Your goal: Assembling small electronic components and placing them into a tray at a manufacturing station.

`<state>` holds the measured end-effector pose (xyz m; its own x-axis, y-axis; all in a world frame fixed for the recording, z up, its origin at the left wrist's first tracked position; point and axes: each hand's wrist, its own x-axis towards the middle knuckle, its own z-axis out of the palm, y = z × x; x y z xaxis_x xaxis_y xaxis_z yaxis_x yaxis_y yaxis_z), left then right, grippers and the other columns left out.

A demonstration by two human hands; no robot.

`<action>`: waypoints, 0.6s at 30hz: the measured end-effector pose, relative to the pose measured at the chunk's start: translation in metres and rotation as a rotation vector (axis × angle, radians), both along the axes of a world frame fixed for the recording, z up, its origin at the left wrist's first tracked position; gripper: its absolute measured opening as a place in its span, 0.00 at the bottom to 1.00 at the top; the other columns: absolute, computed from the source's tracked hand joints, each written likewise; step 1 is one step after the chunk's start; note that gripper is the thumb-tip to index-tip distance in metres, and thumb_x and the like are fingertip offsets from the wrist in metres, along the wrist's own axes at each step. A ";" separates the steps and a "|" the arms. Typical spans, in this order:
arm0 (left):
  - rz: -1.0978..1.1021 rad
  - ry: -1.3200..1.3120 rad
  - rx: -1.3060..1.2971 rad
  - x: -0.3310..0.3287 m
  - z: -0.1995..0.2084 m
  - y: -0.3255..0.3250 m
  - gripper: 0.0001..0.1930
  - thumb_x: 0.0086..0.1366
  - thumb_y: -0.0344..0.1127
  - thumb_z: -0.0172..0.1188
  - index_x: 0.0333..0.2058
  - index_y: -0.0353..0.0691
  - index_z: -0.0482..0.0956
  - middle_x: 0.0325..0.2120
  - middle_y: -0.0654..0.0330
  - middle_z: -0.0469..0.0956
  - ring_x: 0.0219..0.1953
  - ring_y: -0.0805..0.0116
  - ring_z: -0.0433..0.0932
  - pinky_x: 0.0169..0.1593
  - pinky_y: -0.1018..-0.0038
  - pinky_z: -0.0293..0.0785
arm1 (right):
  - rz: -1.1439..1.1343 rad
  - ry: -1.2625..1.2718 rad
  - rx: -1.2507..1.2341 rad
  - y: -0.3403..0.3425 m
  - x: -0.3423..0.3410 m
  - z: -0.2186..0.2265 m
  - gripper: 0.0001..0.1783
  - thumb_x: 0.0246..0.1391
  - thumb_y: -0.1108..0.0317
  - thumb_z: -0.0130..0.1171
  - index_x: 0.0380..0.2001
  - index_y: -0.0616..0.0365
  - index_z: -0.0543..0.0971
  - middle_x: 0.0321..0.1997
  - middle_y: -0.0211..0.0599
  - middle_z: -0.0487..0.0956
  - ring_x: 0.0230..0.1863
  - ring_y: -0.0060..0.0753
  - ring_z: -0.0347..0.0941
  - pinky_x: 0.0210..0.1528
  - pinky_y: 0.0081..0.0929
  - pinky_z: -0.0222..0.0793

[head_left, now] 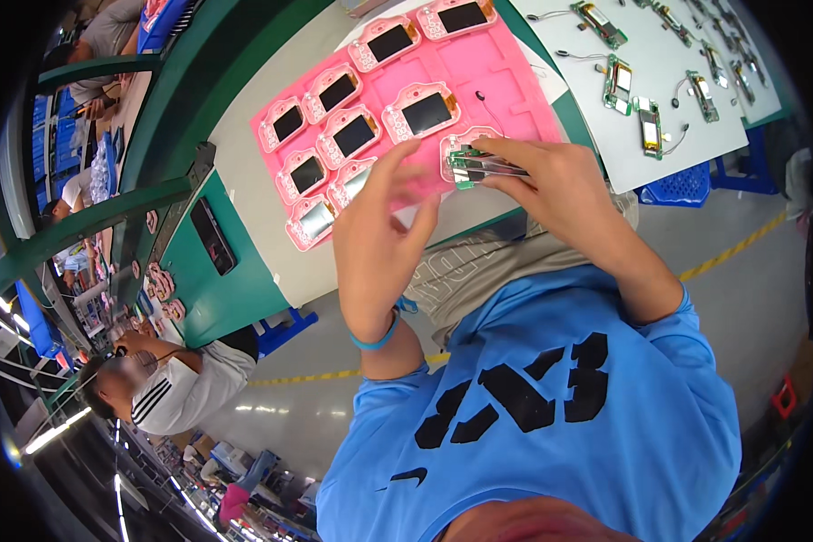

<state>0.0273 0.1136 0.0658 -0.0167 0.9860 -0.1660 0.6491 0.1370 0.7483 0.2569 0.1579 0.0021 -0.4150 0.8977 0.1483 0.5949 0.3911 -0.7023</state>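
Observation:
My right hand point(556, 188) is closed, thumb and fingers pinching a green circuit board point(466, 170) with a shiny silvery part. The board sits over a pink shell point(448, 155) at the near edge of the pink tray point(506, 77). A thin wire with a small black end point(481, 95) runs from near the board onto the tray. My left hand point(375, 230) hovers left of that shell, thumb and forefinger apart, other fingers slightly blurred, seemingly holding nothing. It partly covers a pink shell with a pale screen point(352, 181).
Several pink shells with dark screens point(425, 113) lie in the tray. On a white board point(587, 81) at right are several wired circuit boards point(618, 83). A black phone point(212, 237) rests on the green table at left. Blue stools point(676, 187) stand below; a co-worker point(185, 384) sits at left.

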 end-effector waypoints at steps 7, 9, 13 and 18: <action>-0.262 0.227 0.424 -0.002 -0.041 0.022 0.37 0.53 0.28 0.79 0.64 0.44 0.80 0.54 0.56 0.86 0.51 0.58 0.84 0.54 0.66 0.81 | 0.024 0.039 -0.110 0.007 -0.013 0.002 0.20 0.59 0.66 0.72 0.55 0.54 0.89 0.36 0.37 0.90 0.24 0.36 0.78 0.31 0.31 0.71; -0.268 0.189 0.444 -0.005 -0.048 0.022 0.37 0.52 0.30 0.79 0.64 0.45 0.80 0.57 0.57 0.84 0.55 0.59 0.82 0.56 0.66 0.81 | 0.031 0.069 -0.112 0.007 -0.013 0.002 0.22 0.57 0.71 0.73 0.56 0.55 0.89 0.36 0.39 0.90 0.23 0.32 0.73 0.29 0.28 0.70; -0.233 0.113 0.470 -0.003 -0.049 0.014 0.39 0.50 0.31 0.80 0.63 0.45 0.80 0.58 0.59 0.83 0.57 0.58 0.82 0.58 0.64 0.80 | 0.118 0.175 -0.202 0.015 -0.002 0.012 0.24 0.55 0.74 0.73 0.57 0.56 0.89 0.34 0.39 0.89 0.22 0.27 0.68 0.28 0.24 0.65; -0.190 0.037 0.461 0.005 -0.057 0.000 0.39 0.49 0.33 0.82 0.63 0.44 0.81 0.57 0.59 0.84 0.56 0.57 0.82 0.61 0.62 0.78 | 0.369 0.176 -0.365 0.045 0.031 0.030 0.23 0.55 0.74 0.72 0.56 0.57 0.89 0.32 0.34 0.89 0.22 0.24 0.65 0.28 0.22 0.63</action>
